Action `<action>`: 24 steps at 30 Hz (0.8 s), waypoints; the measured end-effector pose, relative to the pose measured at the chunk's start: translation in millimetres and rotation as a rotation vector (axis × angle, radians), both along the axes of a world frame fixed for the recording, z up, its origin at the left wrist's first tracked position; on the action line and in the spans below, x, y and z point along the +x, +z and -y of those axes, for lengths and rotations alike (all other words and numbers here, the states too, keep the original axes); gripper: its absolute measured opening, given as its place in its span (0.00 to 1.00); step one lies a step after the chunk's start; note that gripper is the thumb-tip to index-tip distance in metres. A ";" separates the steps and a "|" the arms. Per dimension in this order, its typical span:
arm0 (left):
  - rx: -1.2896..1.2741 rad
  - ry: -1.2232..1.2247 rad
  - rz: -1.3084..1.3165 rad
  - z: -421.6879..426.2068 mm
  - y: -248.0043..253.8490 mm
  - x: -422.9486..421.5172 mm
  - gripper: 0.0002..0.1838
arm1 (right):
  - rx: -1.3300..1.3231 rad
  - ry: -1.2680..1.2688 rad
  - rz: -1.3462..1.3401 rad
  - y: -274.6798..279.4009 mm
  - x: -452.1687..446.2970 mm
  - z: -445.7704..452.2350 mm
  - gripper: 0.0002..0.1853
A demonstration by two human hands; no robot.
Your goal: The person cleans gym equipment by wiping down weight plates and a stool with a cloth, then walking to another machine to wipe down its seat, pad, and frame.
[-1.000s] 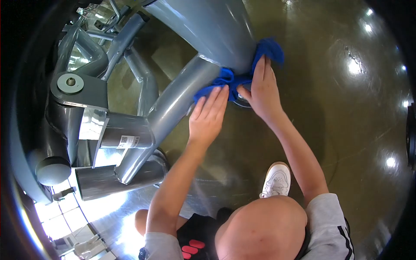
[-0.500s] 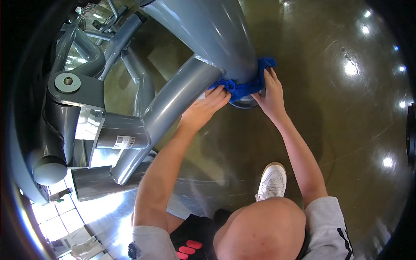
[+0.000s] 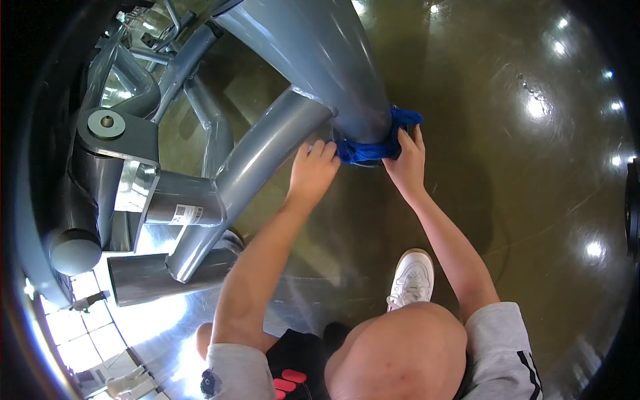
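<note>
A blue cloth (image 3: 370, 151) is wrapped around the lower end of a thick grey metal post (image 3: 333, 63), near the floor. My right hand (image 3: 408, 163) grips the cloth's right end, thumb and fingers closed on it. At the cloth's left end, my left hand (image 3: 313, 175) has its fingers curled, with the fingertips against the cloth; part of its grip is hidden. A slanted grey tube (image 3: 267, 137) is welded to the post just above and left of my left hand. Under the cloth a bit of the post's round base shows.
To the left stand more grey frame parts: a bracket with a round washer (image 3: 106, 124), a short tube with a white label (image 3: 186, 215), and a dark tube (image 3: 143, 277). My white shoe (image 3: 412, 280) rests on the glossy floor (image 3: 520, 200).
The cloth sits lower and closer around the post, its right end pulled down. My left hand has shifted slightly left and down; my right hand has moved down and left.
</note>
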State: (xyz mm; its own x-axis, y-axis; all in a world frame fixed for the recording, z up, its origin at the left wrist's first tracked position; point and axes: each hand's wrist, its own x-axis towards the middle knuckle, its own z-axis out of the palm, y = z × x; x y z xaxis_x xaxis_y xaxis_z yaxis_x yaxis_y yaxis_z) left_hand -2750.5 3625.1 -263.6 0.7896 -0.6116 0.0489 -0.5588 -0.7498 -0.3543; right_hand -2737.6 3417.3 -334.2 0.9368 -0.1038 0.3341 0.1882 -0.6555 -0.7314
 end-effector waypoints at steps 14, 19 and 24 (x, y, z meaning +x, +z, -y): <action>-0.237 0.241 0.062 -10.0 10.1 -13.8 0.16 | 0.222 0.151 -0.059 79.3 39.4 7.0 0.48; -0.532 0.344 0.106 24.1 19.1 -22.4 0.13 | 0.088 0.303 0.330 146.3 57.1 6.2 0.49; -0.788 0.406 0.059 51.1 17.3 -27.0 0.14 | 0.087 0.314 0.306 145.3 55.1 4.7 0.47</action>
State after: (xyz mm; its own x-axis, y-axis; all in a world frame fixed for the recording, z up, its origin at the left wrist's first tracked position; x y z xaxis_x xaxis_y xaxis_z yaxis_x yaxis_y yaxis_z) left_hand -2777.4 3574.0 -246.3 0.9212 -0.0562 0.3849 -0.1938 -0.9243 0.3288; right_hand -2682.5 3412.7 -188.8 0.7867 0.1301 0.6035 0.5849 -0.4701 -0.6610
